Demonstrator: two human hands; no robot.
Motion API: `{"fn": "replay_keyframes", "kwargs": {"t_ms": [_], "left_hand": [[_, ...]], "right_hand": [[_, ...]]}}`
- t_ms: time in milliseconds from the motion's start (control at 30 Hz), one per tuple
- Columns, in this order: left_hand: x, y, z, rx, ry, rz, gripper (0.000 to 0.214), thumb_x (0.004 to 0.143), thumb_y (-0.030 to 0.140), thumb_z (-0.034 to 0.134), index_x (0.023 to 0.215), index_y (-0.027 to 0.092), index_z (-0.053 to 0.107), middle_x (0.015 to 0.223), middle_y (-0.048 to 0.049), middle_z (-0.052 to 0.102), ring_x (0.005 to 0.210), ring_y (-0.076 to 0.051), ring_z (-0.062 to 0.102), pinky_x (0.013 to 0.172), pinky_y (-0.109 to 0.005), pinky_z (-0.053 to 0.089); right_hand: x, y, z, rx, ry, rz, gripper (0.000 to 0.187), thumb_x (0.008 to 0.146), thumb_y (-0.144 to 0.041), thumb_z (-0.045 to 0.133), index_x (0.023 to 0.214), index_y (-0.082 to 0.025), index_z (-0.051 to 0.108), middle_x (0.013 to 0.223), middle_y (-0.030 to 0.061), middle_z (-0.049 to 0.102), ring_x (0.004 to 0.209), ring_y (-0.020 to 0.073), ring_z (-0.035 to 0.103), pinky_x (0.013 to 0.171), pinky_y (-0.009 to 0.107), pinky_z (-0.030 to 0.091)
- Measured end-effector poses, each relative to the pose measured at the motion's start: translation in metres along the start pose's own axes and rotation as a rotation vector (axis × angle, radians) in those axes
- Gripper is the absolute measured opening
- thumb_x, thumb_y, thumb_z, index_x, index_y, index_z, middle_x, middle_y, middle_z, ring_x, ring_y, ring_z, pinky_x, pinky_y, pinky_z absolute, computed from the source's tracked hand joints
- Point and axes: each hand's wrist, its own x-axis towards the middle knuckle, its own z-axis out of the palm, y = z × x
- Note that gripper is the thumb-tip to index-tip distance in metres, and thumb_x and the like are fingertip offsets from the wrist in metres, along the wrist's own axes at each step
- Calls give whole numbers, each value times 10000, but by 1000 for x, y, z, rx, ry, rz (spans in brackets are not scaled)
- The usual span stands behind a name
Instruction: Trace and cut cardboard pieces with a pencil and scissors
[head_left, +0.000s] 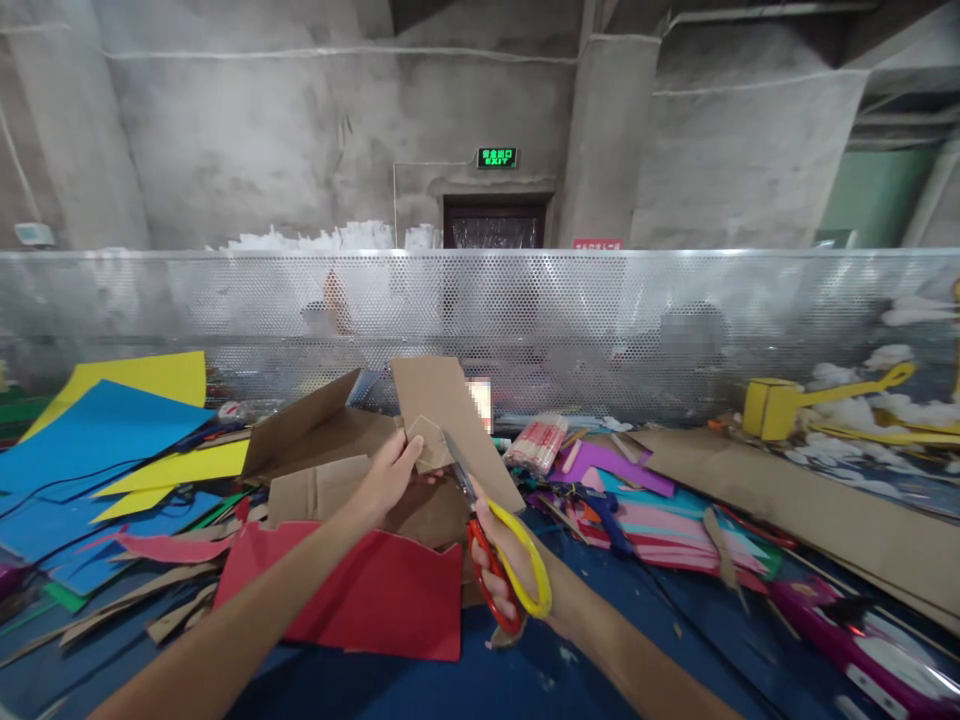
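My left hand (401,465) grips a brown cardboard piece (442,390) near its lower left edge, the thumb on top. Under the thumb is a pale-edged, many-sided shape (429,447); whether it is drawn or a separate piece, I cannot tell. In my right hand (499,550) are scissors (525,555) with one yellow and one red handle, my fingers through the loops. Their blades point up and left and meet the cardboard close to the shape's right side. Below my hands lies a red sheet (360,590) with a torn upper edge.
Folded cardboard (300,430), blue sheets (97,430) and yellow sheets (176,465) lie left. To the right are a packet of sticks (537,443), coloured sheets (675,540), a long cardboard strip (810,500) and a yellow hammer-shaped object (772,408). A perforated metal panel (360,310) stands behind.
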Motion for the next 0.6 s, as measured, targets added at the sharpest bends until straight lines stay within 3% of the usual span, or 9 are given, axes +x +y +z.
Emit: {"fn": "replay_keyframes", "kwargs": {"t_ms": [167,400,600], "left_hand": [[-2,1,7,-112,37,-16,326,876,423,607,1065,159,582,834,-47,695,705,-154,681,649,-270,582],[1,1,-1,-167,-27,-57,259,886,347,622,1038,138,609,839,-67,723,685,-157,701,639,-258,589],[6,-3,-5,-192,-62,-66,239,895,331,619,1029,134,611,867,-78,731,692,-159,709,660,-264,599]], "right_hand": [[-3,2,-5,28,-44,12,552,888,-733,389,730,-206,429,436,-93,426,240,69,371,271,175,364],[3,8,-16,14,-115,38,607,863,-782,356,742,-197,461,451,-68,460,270,93,429,278,201,402],[7,11,-12,-38,-66,105,696,850,-822,258,603,-195,433,356,-57,392,235,96,392,234,183,336]]}}
